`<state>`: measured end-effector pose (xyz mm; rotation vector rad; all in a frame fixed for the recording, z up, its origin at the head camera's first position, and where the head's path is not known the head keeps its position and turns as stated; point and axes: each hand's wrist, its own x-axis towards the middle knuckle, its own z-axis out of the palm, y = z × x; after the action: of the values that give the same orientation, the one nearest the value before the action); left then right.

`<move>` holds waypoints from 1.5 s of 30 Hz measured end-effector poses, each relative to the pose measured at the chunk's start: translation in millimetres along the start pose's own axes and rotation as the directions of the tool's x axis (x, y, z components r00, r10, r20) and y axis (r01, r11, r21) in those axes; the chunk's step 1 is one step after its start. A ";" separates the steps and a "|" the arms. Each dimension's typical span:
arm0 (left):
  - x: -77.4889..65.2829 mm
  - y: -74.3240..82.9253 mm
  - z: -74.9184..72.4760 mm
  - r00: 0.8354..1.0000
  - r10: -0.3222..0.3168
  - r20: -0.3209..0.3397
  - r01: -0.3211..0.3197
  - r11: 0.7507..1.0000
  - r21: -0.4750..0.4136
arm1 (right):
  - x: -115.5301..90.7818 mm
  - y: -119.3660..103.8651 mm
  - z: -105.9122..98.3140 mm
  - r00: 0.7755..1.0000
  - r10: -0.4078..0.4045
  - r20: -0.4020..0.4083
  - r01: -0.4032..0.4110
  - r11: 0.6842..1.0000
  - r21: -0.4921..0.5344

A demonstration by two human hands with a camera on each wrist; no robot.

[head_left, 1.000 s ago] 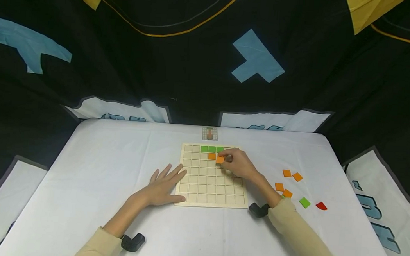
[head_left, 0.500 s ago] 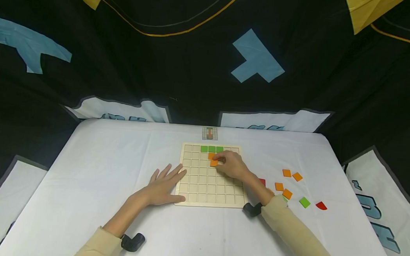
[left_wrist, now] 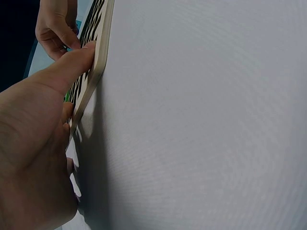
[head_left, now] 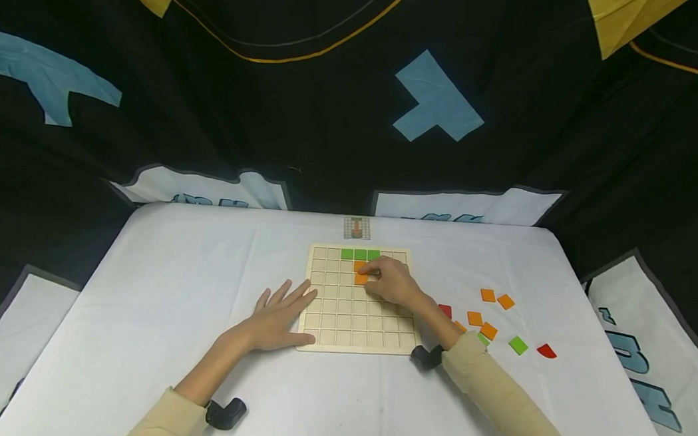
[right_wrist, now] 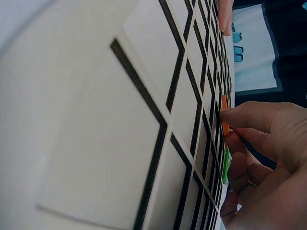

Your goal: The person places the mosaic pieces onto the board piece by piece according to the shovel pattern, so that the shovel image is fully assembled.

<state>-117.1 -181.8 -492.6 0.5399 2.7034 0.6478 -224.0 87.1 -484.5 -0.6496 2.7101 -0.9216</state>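
Observation:
A pale wooden grid board [head_left: 351, 321] lies on the white table. Along its far row sit three green square tiles [head_left: 361, 254], and an orange tile [head_left: 359, 266] is set below the middle one. Directly nearer, my right hand [head_left: 392, 282] pinches another orange tile [head_left: 360, 280] between thumb and finger, at the cell below. In the right wrist view orange [right_wrist: 225, 115] shows at the thumb tip; whether this tile is fully seated cannot be told. My left hand [head_left: 276, 321] rests with spread fingers on the board's left edge, its thumb [left_wrist: 79, 62] on the rim.
Right of the board lie loose pieces: several orange tiles [head_left: 487, 295], a green tile [head_left: 518, 346], a red quarter-round piece [head_left: 547, 351] and a red piece [head_left: 446, 310] partly behind the right forearm. A small picture card [head_left: 357, 228] lies beyond the board.
My right hand has moved left and slightly nearer, bringing the orange tile from right of the set orange one to just below it. The left hand has stayed still.

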 end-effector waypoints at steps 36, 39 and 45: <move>2.7 1.9 0.7 1.000 -0.006 -0.002 0.006 1.000 0.027 | -50.1 27.7 -47.3 0.987 0.071 -0.141 -0.048 0.986 0.162; 2.4 2.2 0.1 1.000 -0.007 0.001 0.007 1.000 0.022 | -64.7 38.1 -54.8 0.981 0.109 -0.163 -0.084 0.985 0.152; 0.6 2.6 -0.8 1.000 -0.011 -0.001 0.011 1.000 0.007 | -92.4 60.6 -62.7 0.970 0.158 -0.183 -0.131 0.979 0.153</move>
<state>-117.3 -179.6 -490.8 0.5260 2.7085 0.6365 -183.6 206.4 -468.2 -0.3444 2.7810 -1.1800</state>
